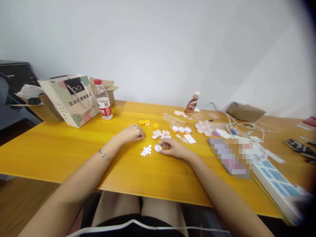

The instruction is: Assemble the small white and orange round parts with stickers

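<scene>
My left hand (132,133) rests on the yellow table (61,144) with its fingers curled, pinching something too small to make out. A thin bracelet sits on that wrist. My right hand (171,147) lies just right of it, fingers closed on a small white round cap (158,148). Between the hands lies a cluster of small white discs (146,150). Beyond them are white cut-out pieces (161,134), three yellow rings (148,123) and orange-and-white caps (181,129).
A paper bag (71,98), a water bottle (103,103) and a cardboard box (110,89) stand at the back left. A brown bottle (192,103), cables (247,126), a power strip (276,181) and a blurred-out patch (232,157) occupy the right.
</scene>
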### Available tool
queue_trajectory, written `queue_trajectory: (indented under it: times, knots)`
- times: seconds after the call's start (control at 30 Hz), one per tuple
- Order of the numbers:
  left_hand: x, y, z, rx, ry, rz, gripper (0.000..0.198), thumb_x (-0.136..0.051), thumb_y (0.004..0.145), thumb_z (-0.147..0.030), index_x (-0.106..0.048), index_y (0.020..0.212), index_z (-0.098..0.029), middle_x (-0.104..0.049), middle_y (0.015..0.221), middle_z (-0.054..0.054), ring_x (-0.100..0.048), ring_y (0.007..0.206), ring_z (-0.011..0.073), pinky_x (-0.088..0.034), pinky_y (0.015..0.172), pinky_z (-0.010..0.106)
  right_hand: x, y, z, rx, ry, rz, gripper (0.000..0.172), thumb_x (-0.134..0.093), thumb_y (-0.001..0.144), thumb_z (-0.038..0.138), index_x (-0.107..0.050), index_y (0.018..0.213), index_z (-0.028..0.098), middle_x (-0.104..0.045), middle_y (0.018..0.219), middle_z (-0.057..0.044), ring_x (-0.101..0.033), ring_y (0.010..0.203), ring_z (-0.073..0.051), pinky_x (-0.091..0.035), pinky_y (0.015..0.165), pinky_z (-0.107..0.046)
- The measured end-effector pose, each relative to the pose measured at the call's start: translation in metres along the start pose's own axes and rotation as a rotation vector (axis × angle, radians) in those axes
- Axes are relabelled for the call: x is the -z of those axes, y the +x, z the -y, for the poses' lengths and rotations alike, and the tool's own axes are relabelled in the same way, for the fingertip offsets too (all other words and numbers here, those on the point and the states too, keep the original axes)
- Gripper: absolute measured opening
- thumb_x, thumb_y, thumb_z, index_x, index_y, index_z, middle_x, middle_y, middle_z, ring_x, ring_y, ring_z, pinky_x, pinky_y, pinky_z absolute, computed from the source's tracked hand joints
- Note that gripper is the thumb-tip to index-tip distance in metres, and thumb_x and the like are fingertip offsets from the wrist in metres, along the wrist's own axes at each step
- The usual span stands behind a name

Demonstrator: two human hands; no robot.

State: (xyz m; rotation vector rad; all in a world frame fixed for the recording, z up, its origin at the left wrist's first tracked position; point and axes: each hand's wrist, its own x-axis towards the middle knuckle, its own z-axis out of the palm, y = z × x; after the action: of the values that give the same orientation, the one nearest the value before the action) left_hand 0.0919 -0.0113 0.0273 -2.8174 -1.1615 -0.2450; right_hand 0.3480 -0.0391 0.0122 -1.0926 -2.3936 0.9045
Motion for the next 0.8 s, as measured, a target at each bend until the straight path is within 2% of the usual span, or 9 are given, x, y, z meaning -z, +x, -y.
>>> queue_trajectory:
  times: [0.3,0.53,0.7,0.8]
  knots:
    - [0.001,0.0,-0.002,0.045,-0.04,-0.019,0.016,-0.05,0.076,-0.019,-0.067,0.075,-0.02,-0.067,0.077,0.002,-0.058,0.077,0.0142,-0.035,0.07,0.025,0.0,-0.001,0.002,-0.01,0.004,0.001,0.03,-0.059,0.071,0.043,-0.061,0.087,0.018,-0.049,0.067,0.001,-0.041,0.058,-0.01,-0.031,0.053,-0.022]
    - [0.002,-0.001,-0.001,0.081,-0.158,-0.102,0.011,-0.052,0.074,-0.022,-0.062,0.074,-0.017,-0.064,0.076,0.001,-0.056,0.073,0.0127,-0.037,0.07,0.024,0.0,-0.001,0.002,0.003,-0.003,-0.003,0.029,-0.058,0.072,0.043,-0.061,0.087,0.018,-0.048,0.066,0.002,-0.041,0.058,-0.009,-0.031,0.053,-0.022]
    - [0.003,0.002,-0.021,0.024,-0.311,-0.185,0.011,-0.05,0.078,-0.022,-0.059,0.077,-0.016,-0.064,0.077,0.001,-0.056,0.075,0.0123,-0.039,0.073,0.023,-0.002,0.0,0.002,0.008,0.005,-0.014,0.028,-0.058,0.072,0.042,-0.061,0.087,0.018,-0.046,0.065,0.002,-0.04,0.057,-0.009,-0.031,0.052,-0.022]
    - [-0.003,0.005,-0.039,-0.046,-0.339,-0.182,0.011,-0.05,0.079,-0.023,-0.06,0.079,-0.016,-0.063,0.079,0.002,-0.056,0.076,0.0123,-0.038,0.074,0.023,-0.003,0.001,0.002,0.026,0.009,-0.016,0.028,-0.059,0.072,0.041,-0.061,0.087,0.018,-0.046,0.064,0.003,-0.039,0.057,-0.009,-0.03,0.052,-0.022]
